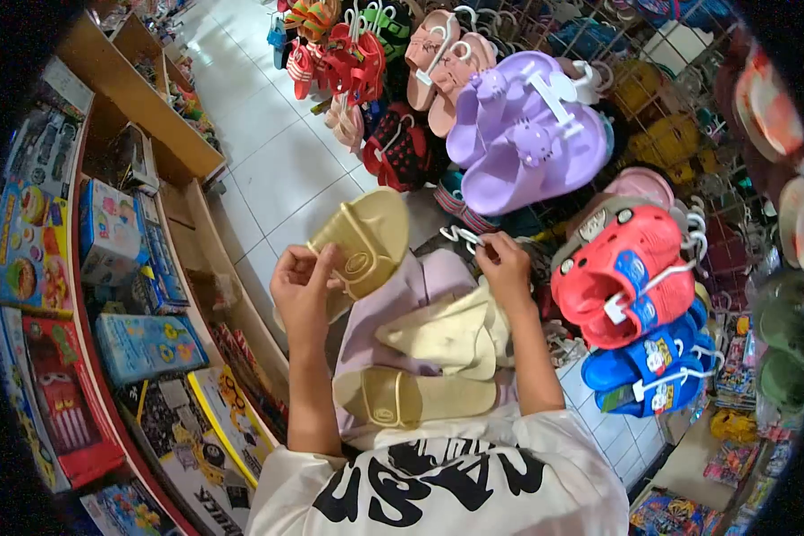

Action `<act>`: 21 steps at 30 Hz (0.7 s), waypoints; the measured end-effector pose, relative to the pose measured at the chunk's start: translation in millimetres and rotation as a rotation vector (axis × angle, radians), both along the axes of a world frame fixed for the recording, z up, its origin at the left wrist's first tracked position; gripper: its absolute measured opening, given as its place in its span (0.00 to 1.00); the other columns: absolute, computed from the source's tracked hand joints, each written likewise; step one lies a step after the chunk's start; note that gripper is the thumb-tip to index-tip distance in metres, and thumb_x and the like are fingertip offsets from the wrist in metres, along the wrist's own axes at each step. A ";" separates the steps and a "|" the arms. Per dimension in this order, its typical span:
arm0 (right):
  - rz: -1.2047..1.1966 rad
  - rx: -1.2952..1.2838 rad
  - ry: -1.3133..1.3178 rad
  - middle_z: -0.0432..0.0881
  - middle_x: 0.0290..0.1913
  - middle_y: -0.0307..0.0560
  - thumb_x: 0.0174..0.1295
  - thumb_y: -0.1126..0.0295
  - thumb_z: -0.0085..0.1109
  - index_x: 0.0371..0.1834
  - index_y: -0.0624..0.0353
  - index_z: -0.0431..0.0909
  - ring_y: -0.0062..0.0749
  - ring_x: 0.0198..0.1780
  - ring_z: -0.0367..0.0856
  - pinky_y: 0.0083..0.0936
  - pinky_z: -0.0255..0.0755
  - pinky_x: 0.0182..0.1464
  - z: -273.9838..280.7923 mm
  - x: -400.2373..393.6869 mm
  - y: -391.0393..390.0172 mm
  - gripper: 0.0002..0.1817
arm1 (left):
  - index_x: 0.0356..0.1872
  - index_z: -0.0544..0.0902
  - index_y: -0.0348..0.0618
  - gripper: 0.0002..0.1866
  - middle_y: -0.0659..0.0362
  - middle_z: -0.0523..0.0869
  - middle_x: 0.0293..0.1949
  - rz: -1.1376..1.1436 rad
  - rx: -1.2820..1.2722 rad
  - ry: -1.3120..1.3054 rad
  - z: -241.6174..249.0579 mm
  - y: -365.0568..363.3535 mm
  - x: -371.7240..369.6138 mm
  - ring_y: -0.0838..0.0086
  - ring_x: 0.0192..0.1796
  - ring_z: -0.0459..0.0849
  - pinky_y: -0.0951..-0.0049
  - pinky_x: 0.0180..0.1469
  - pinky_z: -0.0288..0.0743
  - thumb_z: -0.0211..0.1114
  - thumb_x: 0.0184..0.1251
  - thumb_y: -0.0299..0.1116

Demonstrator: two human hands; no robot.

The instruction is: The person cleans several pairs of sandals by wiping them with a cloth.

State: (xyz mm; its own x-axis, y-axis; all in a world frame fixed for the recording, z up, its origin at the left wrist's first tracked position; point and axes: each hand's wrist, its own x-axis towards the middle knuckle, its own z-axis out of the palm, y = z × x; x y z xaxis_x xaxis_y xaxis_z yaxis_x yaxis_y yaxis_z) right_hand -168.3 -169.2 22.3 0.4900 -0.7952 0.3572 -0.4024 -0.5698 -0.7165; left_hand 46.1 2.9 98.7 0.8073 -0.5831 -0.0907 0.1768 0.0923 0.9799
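My left hand (pixel 305 284) pinches a gold slide sandal (pixel 380 234) by its strap, holding it up over my knees with the toe end pointing away. Between the fingers of my right hand (pixel 506 268) is a small white plastic shoe hanger (pixel 460 237), partly hidden by the fingertips. A second gold sandal (pixel 442 399) lies sideways across my lap, close to my shirt. Between it and my hands, a crumpled cream-coloured item (pixel 447 335) rests on my lavender trousers (pixel 380 313).
To the right, a wire rack (pixel 657 98) carries purple slippers (pixel 536 143), red clogs (pixel 621 277), blue sandals (pixel 652 366) and other hanging footwear. Shelves with boxed toys (pixel 112 228) line the left side. White floor tiles (pixel 263 116) run between them.
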 end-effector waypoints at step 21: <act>-0.327 -0.074 -0.531 0.76 0.33 0.40 0.55 0.84 0.60 0.39 0.66 0.77 0.18 0.29 0.72 0.14 0.67 0.32 129.9 -110.1 126.9 0.08 | 0.41 0.77 0.35 0.20 0.47 0.81 0.33 -0.624 0.583 -0.735 20.0 51.0 -83.5 0.55 0.35 0.82 0.63 0.37 0.75 0.68 0.59 0.42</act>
State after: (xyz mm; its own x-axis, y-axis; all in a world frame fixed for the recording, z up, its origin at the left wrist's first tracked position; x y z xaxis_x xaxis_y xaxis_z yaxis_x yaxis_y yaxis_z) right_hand -278.5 -42.3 152.3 -0.0336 -0.8379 0.5448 -0.1641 -0.5331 -0.8300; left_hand -37.4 53.9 118.7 0.3589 -0.9276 -0.1038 -0.6057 -0.3161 0.7303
